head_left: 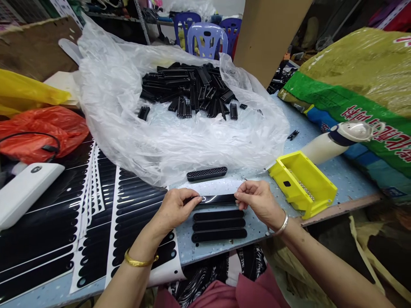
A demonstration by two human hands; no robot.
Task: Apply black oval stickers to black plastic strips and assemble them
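A glossy black strip with rounded ends (218, 199) stretches level between my two hands, above the blue speckled table. My left hand (175, 207) pinches its left end between thumb and fingers. At the right end, my right hand (257, 201) pinches it the same way. Just below lie several flat black bars (219, 225), stacked in parallel rows near the table's front edge. Beyond the strip rests a black bar with a lattice face (207, 173). Sheets of black rounded stickers on white backing (138, 214) spread out left of my left hand.
A crumpled clear plastic bag (180, 141) holds a heap of black plastic parts (192, 85). On the right stand a yellow bin (289, 171) with small metal pieces and a white bottle (324, 145). A white device (30, 192) and red bag (45, 130) lie left.
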